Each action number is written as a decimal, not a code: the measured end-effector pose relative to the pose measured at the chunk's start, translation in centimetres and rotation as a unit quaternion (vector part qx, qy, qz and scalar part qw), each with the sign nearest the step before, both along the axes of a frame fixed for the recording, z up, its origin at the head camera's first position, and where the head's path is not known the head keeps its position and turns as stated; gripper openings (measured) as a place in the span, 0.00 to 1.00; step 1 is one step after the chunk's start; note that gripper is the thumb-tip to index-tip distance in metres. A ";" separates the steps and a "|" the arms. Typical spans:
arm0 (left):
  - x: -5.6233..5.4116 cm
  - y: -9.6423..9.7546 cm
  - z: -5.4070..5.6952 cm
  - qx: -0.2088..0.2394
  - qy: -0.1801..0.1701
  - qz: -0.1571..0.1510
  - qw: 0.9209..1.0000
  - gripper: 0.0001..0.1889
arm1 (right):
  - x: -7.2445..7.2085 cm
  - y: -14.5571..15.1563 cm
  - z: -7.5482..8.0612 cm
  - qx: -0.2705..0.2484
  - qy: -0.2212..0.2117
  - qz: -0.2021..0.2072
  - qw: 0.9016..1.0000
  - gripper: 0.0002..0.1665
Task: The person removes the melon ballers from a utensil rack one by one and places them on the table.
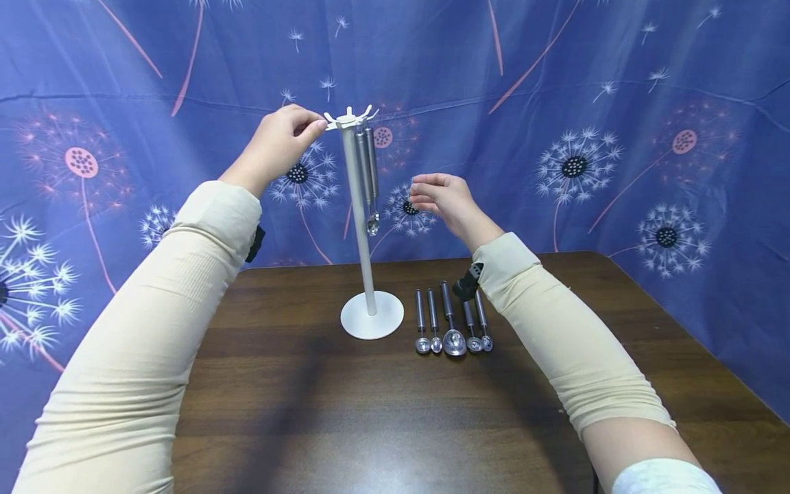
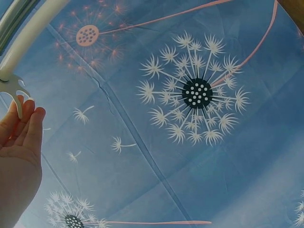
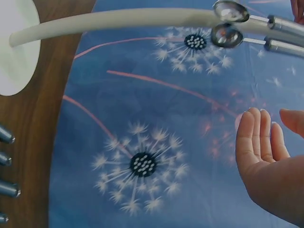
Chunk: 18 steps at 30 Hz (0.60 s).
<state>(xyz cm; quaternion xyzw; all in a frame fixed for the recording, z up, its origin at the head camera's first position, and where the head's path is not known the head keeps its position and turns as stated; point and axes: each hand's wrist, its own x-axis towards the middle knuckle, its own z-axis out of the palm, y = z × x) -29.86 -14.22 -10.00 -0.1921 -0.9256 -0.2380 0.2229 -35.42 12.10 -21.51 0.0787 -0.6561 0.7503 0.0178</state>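
A white stand (image 1: 364, 226) with a ring of hooks on top rises from a round base. My left hand (image 1: 285, 140) pinches one of its hooks between thumb and fingers; the left wrist view shows that hook (image 2: 20, 107) at the fingertips. Two metal melon-baller-like scoops (image 1: 368, 168) hang from the stand's right side, bowls down. To the right of them, my right hand (image 1: 447, 200) is raised in the air with relaxed fingers and holds nothing. The right wrist view has this hand (image 3: 270, 161) apart from the hanging scoop bowls (image 3: 227, 35).
Several metal scoops (image 1: 455, 342) of differing sizes lie in a row on the brown wooden table (image 1: 382, 425), right of the stand's base (image 1: 389, 322) and below my right forearm. Behind the table hangs a blue cloth (image 1: 444, 62) with a dandelion print.
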 end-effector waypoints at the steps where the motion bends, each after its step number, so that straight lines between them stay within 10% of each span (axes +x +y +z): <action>1: 0.0 0.0 0.0 0.000 -0.001 0.000 1.000 0.22 | 0.1 -0.3 0.3 0.002 0.005 0.004 1.000 0.20; 18: -0.2 0.0 -0.2 0.001 0.000 0.008 1.000 0.23 | 1.3 -4.6 2.6 0.005 0.056 0.086 0.995 0.22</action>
